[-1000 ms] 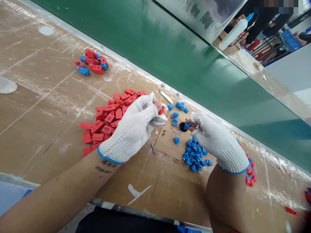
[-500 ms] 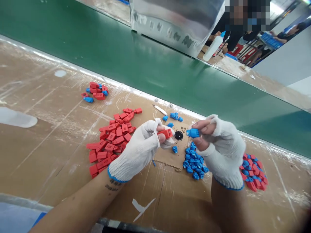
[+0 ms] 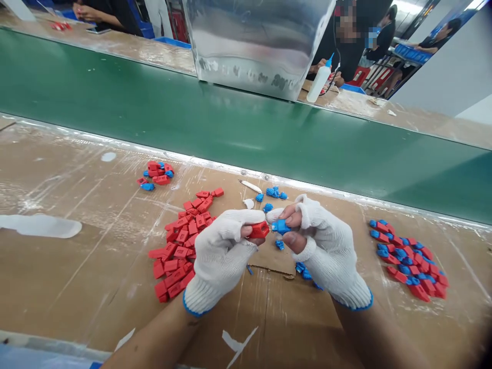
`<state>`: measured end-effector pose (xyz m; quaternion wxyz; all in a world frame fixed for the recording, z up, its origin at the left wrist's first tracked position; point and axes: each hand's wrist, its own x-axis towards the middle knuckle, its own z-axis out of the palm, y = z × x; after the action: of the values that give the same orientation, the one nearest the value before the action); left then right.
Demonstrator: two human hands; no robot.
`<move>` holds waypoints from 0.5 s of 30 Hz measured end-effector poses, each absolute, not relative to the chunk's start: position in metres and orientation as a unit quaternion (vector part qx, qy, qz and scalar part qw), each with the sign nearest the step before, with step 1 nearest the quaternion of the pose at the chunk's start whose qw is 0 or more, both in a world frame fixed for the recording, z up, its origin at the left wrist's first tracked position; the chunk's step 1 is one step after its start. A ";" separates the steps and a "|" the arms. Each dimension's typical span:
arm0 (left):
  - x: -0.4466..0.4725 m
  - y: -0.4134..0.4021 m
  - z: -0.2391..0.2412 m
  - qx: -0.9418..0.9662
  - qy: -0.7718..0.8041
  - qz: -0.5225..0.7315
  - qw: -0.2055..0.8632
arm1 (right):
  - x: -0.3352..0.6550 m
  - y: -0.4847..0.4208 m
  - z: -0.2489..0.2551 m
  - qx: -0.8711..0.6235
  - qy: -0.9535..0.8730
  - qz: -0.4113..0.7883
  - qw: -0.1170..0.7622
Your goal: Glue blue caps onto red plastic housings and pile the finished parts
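Note:
My left hand (image 3: 223,251), in a white fingerless glove, pinches a small red plastic shell (image 3: 259,230). In a matching glove, my right hand (image 3: 323,246) pinches a small blue plastic piece (image 3: 282,226). The two parts meet end to end between my hands, above the cardboard table (image 3: 77,266). A pile of loose red shells (image 3: 180,241) lies just left of my left hand. Loose blue pieces (image 3: 303,270) lie under my right hand, mostly hidden by it.
A heap of joined red-and-blue parts (image 3: 407,259) lies at the right, a smaller one (image 3: 156,174) at the far left. A green conveyor belt (image 3: 230,123) runs along the back, with a metal box (image 3: 257,41) behind it. People sit beyond, beside a white squeeze bottle (image 3: 319,82).
My hands have come together, bringing the red shell and the blue piece end to end. The right hand earlier lifted the blue piece from a black disc. The camera tilted up.

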<state>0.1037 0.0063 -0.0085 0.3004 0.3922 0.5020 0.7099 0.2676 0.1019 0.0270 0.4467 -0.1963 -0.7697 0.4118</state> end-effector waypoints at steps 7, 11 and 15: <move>0.110 0.007 -0.024 0.435 0.517 0.712 0.191 | 0.264 0.098 0.023 -0.193 -0.784 0.409 0.427; 0.113 0.005 -0.034 0.425 0.400 0.767 0.267 | 0.265 0.101 0.022 -0.174 -0.774 0.454 0.406; 0.110 -0.002 -0.034 0.512 0.488 0.679 0.195 | 0.263 0.099 0.021 -0.165 -0.753 0.511 0.379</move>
<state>0.1098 -0.0020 -0.0342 0.1951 0.5119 0.4881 0.6794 0.2631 0.0990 0.0206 0.3794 -0.1648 -0.7533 0.5113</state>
